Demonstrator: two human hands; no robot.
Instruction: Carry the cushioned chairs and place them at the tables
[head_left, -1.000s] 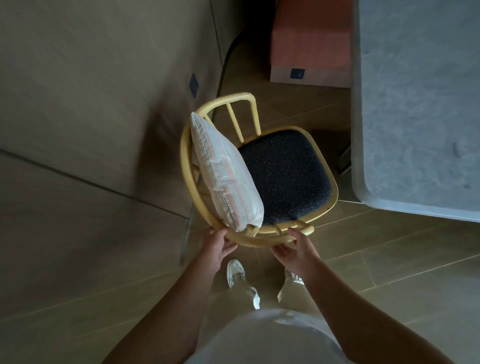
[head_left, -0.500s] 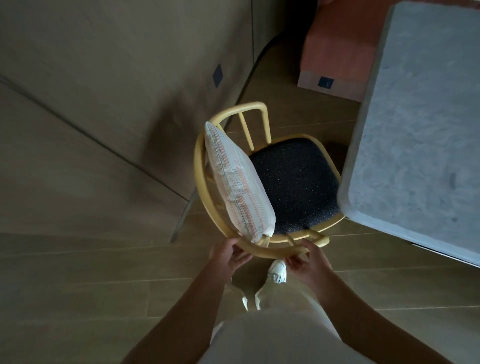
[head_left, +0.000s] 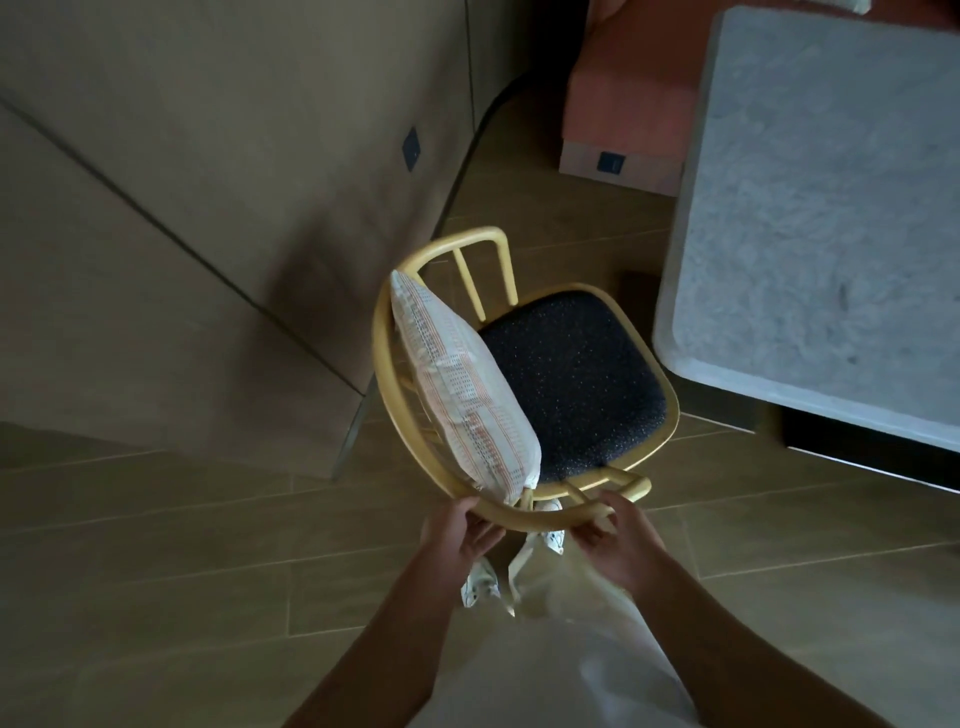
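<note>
A yellow chair (head_left: 395, 395) with a curved back rail sits in the middle of the frame, its dark speckled seat (head_left: 571, 379) facing up and to the right. A white pillow (head_left: 462, 389) with orange and dark patterning leans upright against the inside of the back rail. The chair's front edge lies just beside the corner of a grey marbled surface (head_left: 831, 208) that fills the right side of the frame — whether the two touch cannot be told.

Both hands are at the lower part of the back rail, near the bottom centre. The left hand (head_left: 457, 535) has its fingers curled around the rail just left of the pillow's lower corner. The right hand (head_left: 618, 540) grips the rail to the right, fingers wrapped under it.

Below the rail, white shoes (head_left: 483, 587) and pale trousers show over the tan tiled floor (head_left: 182, 571). A beige wall (head_left: 208, 156) takes the upper left, and an orange bench (head_left: 634, 78) stands at the top — behind the chair
</note>
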